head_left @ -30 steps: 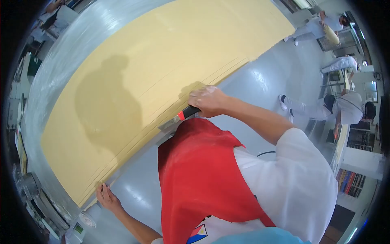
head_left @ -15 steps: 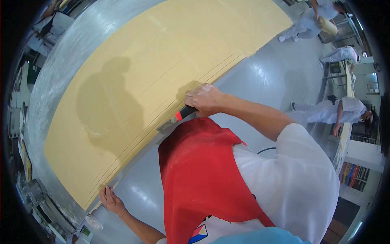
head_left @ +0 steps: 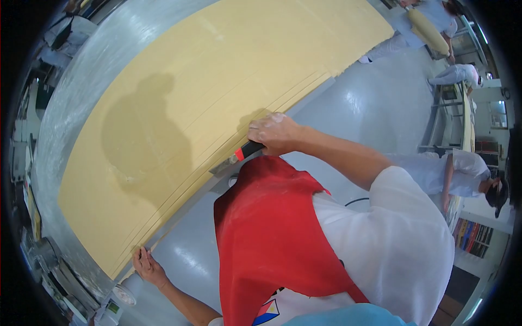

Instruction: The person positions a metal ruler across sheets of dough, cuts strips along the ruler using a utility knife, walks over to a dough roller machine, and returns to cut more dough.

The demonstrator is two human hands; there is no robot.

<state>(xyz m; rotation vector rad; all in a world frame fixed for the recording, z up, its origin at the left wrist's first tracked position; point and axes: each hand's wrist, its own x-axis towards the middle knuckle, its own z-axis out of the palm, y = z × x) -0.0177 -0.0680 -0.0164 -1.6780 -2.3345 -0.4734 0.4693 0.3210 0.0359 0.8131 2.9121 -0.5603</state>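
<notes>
A wide, flat yellow sheet (head_left: pixel 228 49) that looks like dough lies on the metal table, with long thin lines running along its near edge. My right hand (head_left: pixel 273 133) is closed round the black and red handle of a scraper (head_left: pixel 224 164), whose metal blade lies at the sheet's near edge. At the sheet's lower left corner, my left hand (head_left: pixel 148 266) touches the near edge with its fingers partly spread. Whether anything thin is between those fingers cannot be made out.
The metal table's rim (head_left: pixel 70 117) shows beyond the sheet. A person holding a rolled yellow bundle (head_left: pixel 428 31) is at the upper right. Another person in white (head_left: pixel 462 171) stands at the right, near a long table. A round white container (head_left: pixel 124 295) is below the sheet's left corner.
Both my hands and the scraper have stayed nearly in place over the last half second. The person at the right has come closer, and the one with the rolled bundle has shifted.
</notes>
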